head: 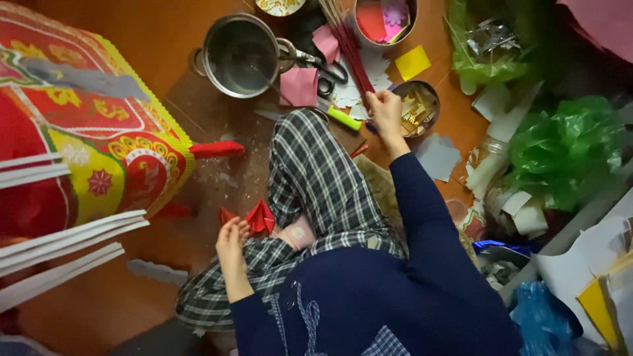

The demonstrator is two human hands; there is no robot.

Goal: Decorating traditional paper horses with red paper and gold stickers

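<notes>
One steel pot (pixel 241 56), two round tins (pixel 384 20) (pixel 417 109) — two green plastic bags (pixel 567 151) (pixel 484 43), one scissors (pixel 323 69)

a home craft floor: wooden floor (pixel 151 39) strewn with paper scraps (pixel 438 157), scissors (pixel 328 72).

Person's sitting w/ both arms in dark blue sleeves, left hand (pixel 232 238) pulled in close by the thigh, wrist bent, fingers curled loosely w/ the tips pinched together around sth small. Right arm is stretched way out fwd past the knee, elbow nearly straight, and the right hand (pixel 384 112) is closed in a grip, knuckles toward the cam, thumb side tucked under so can't see the fingertips properly. Hands are well apart, left low and near the body, right far out front.
</notes>
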